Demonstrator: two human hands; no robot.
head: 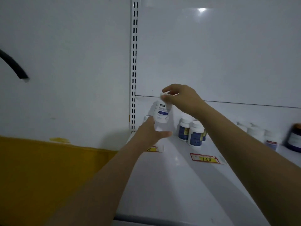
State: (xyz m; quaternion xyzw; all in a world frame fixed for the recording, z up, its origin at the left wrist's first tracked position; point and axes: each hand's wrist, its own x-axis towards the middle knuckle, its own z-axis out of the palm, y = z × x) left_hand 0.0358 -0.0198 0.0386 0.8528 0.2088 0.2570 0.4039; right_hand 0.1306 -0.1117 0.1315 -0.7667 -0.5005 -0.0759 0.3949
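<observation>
Bottle: the white bottle hung tilted just above the shelf.
Right: our right hand kept a tight grip on its cap.
Left: our left hand lay open below it; we could not tell if it touched.
Risk: we thought the bottle could slip, as we held it by the cap alone, and hit the blue bottles.
Hard to see: the label was blurry.

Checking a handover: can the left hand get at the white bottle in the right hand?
Probably yes: the left hand lies open right under the white bottle; the right hand grips only its cap.
</observation>
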